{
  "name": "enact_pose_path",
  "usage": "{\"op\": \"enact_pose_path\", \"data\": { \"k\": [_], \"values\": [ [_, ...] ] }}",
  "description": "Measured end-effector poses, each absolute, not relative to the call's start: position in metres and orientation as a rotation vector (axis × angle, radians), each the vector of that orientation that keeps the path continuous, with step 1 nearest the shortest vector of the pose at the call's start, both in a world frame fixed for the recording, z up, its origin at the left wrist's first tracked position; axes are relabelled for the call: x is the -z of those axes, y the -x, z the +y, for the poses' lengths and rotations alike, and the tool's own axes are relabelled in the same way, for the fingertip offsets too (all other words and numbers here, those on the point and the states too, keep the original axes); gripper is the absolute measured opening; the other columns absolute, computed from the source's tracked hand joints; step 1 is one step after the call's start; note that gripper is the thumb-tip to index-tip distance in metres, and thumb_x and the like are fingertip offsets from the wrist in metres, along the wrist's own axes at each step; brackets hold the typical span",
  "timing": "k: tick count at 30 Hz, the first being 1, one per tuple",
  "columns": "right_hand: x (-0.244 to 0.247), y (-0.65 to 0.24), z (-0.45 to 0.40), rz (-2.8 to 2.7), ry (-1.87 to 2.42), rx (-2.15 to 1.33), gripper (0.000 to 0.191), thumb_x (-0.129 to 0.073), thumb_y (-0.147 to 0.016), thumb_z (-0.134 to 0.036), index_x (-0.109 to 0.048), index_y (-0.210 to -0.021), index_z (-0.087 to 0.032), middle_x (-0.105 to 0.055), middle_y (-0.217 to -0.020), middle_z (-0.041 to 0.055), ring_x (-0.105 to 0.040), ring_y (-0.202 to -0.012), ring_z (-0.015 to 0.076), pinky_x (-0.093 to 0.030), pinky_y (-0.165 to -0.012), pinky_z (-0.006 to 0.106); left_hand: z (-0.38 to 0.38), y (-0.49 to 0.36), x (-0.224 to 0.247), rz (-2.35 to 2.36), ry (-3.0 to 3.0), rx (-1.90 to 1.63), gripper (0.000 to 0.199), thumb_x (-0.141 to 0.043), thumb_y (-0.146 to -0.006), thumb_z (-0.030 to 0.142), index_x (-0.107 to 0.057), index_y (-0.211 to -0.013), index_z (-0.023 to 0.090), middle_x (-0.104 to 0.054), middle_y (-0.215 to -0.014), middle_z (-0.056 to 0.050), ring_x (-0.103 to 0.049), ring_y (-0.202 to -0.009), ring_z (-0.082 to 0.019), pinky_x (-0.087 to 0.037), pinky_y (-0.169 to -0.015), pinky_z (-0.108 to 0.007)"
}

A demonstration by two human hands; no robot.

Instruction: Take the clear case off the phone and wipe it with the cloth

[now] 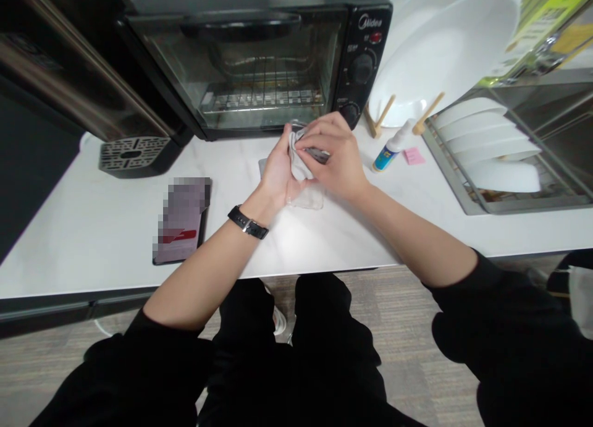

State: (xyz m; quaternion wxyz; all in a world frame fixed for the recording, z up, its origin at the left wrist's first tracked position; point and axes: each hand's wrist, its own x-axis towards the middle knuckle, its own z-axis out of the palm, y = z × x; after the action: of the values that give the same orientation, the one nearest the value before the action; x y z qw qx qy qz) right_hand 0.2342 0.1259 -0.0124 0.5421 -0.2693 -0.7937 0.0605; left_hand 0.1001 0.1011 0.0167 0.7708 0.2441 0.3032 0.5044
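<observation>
My left hand, a black watch strap on its wrist, is closed around a dark, shiny thing that is mostly hidden. Over that thing lies a light grey cloth, bunched up. My right hand pinches the cloth between thumb and fingers and presses it there. Below both hands a clear, see-through case lies on the white counter. The edge of a flat grey thing shows beside my left hand; the rest is covered.
A black toaster oven stands behind my hands. To the right are a small spray bottle, a pink note, plates in a wooden stand and a dish rack. A phone and a drip tray are left.
</observation>
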Motion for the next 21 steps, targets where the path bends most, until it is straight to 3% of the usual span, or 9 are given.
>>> {"op": "enact_pose_path", "data": {
  "k": [3,6,13,17,21],
  "values": [
    [0.012,-0.23,0.122,-2.025,0.496,-0.227,0.015,-0.072,-0.102,-0.036,-0.082,-0.093,-0.03,-0.08,-0.093,0.0019,-0.066,-0.104,0.024,-0.054,-0.098,0.047,0.105,-0.092,-0.017,0.637,-0.564,-1.207,0.069,-0.027,-0.115,0.06,-0.043,-0.168,0.019,-0.076,-0.135,-0.012,-0.065,-0.144,-0.032,-0.06,-0.112,-0.046],
    [0.013,-0.228,0.121,-2.124,0.388,-0.339,0.017,-0.073,-0.102,-0.039,-0.081,-0.093,-0.027,-0.079,-0.091,0.001,-0.066,-0.1,0.0227,-0.053,-0.098,0.046,0.109,-0.081,-0.016,0.695,-0.547,-1.284,0.07,-0.025,-0.114,0.064,-0.037,-0.172,0.026,-0.072,-0.143,-0.011,-0.059,-0.149,-0.032,-0.059,-0.114,-0.047],
    [0.017,-0.229,0.122,-2.199,0.592,-0.252,0.019,-0.068,-0.101,-0.03,-0.079,-0.086,-0.026,-0.077,-0.089,0.002,-0.064,-0.098,0.0247,-0.052,-0.093,0.044,0.11,-0.068,-0.022,0.736,-0.518,-1.54,0.072,-0.029,-0.109,0.071,-0.038,-0.171,0.035,-0.06,-0.163,-0.008,-0.058,-0.151,-0.029,-0.06,-0.103,-0.035],
    [0.019,-0.231,0.124,-2.165,0.696,-0.106,0.015,-0.07,-0.099,-0.031,-0.079,-0.087,-0.027,-0.077,-0.089,0.0033,-0.062,-0.101,0.0273,-0.05,-0.092,0.047,0.11,-0.073,-0.024,0.716,-0.547,-1.454,0.067,-0.032,-0.109,0.071,-0.046,-0.167,0.04,-0.069,-0.152,-0.007,-0.062,-0.148,-0.03,-0.06,-0.106,-0.035],
    [0.018,-0.236,0.129,-2.062,0.793,-0.012,0.01,-0.075,-0.098,-0.031,-0.077,-0.089,-0.029,-0.077,-0.093,0.0045,-0.06,-0.104,0.0284,-0.049,-0.094,0.05,0.108,-0.087,-0.023,0.678,-0.559,-1.328,0.069,-0.032,-0.112,0.065,-0.047,-0.167,0.027,-0.071,-0.146,-0.013,-0.064,-0.145,-0.034,-0.058,-0.114,-0.044]
  ]
}}
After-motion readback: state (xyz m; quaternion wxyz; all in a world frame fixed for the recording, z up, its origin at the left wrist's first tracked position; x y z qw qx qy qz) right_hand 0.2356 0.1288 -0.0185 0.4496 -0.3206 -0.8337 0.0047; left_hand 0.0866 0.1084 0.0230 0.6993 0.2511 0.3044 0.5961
